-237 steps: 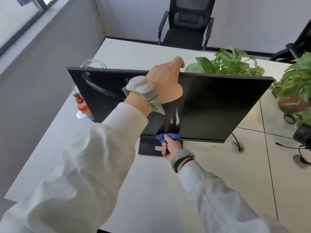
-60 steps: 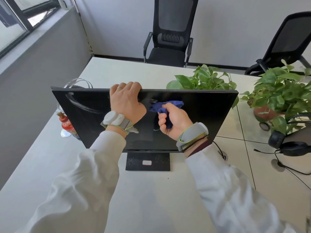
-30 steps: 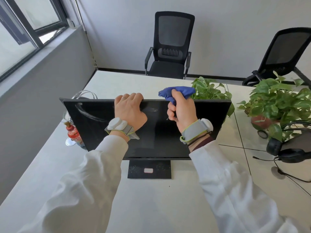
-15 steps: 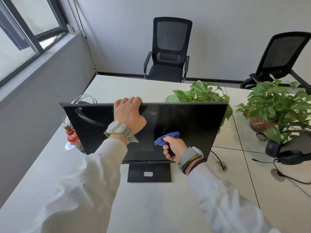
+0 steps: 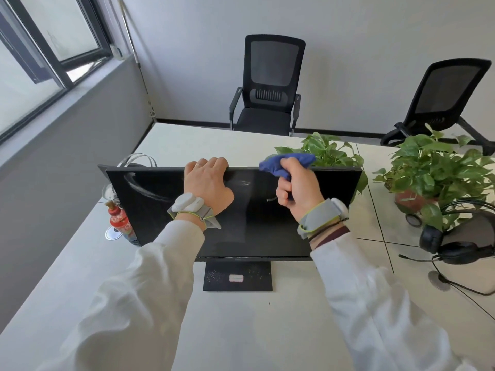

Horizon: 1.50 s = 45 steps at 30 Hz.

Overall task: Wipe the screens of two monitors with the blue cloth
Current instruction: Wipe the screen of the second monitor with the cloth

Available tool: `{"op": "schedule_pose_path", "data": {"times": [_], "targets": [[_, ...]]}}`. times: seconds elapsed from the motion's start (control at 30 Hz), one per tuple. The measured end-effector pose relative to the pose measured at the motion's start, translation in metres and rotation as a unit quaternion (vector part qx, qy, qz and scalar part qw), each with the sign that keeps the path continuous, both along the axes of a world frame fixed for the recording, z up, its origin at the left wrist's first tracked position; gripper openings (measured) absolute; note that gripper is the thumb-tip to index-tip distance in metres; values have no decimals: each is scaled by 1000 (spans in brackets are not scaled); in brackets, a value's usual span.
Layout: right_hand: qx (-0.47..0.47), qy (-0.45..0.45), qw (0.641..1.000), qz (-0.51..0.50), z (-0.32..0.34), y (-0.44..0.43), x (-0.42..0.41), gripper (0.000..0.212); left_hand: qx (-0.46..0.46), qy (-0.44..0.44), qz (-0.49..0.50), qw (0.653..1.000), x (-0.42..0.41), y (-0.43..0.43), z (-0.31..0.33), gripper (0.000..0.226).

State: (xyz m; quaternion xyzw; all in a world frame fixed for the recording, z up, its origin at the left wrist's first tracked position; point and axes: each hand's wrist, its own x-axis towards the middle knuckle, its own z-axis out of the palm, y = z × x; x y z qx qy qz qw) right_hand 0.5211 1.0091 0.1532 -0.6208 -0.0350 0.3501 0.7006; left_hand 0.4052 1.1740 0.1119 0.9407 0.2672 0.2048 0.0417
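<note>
A black monitor (image 5: 150, 210) stands on its square base (image 5: 237, 276) in the middle of the white desk, its dark screen facing me. My left hand (image 5: 207, 184) grips the monitor's top edge, fingers curled over it. My right hand (image 5: 300, 187) holds the bunched blue cloth (image 5: 284, 163) in a fist at the top edge of the screen, right of centre. A curved smear shows on the screen's upper left. Only one monitor is in view.
A red-capped bottle (image 5: 120, 223) stands behind the monitor's left side. Two potted plants (image 5: 329, 153) (image 5: 439, 172) sit at the back right. A black headset (image 5: 455, 250) lies at the right edge. Two office chairs (image 5: 269, 87) (image 5: 444, 100) stand beyond the white desk (image 5: 241, 330).
My right hand has swept the blue cloth from low on the screen back up to its top edge. The left hand has kept its grip on the top of the monitor.
</note>
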Motion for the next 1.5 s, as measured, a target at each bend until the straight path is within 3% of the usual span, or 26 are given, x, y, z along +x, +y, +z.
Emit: {"op": "schedule_pose_path", "data": {"times": [0.17, 0.4, 0.93, 1.17, 1.37, 1.5], "targets": [[-74, 44, 996, -14, -46, -20, -11, 31, -5, -3, -5, 1000, 2, 1, 2, 32], [-83, -24, 996, -8, -23, 9, -5, 33, -11, -25, -5, 1000, 3, 4, 0, 36], [-107, -63, 991, -45, -41, 45, -33, 38, 0, -21, -12, 1000, 5, 8, -1, 37], [-156, 12, 986, -56, -92, 40, -59, 41, -7, -13, -12, 1000, 10, 8, 4, 39], [-65, -29, 995, -66, -41, 57, -42, 40, 4, -3, -14, 1000, 5, 12, -1, 34], [-76, -47, 995, -52, -33, 61, -37, 40, -6, 1, -18, 1000, 8, 12, -1, 32]]}}
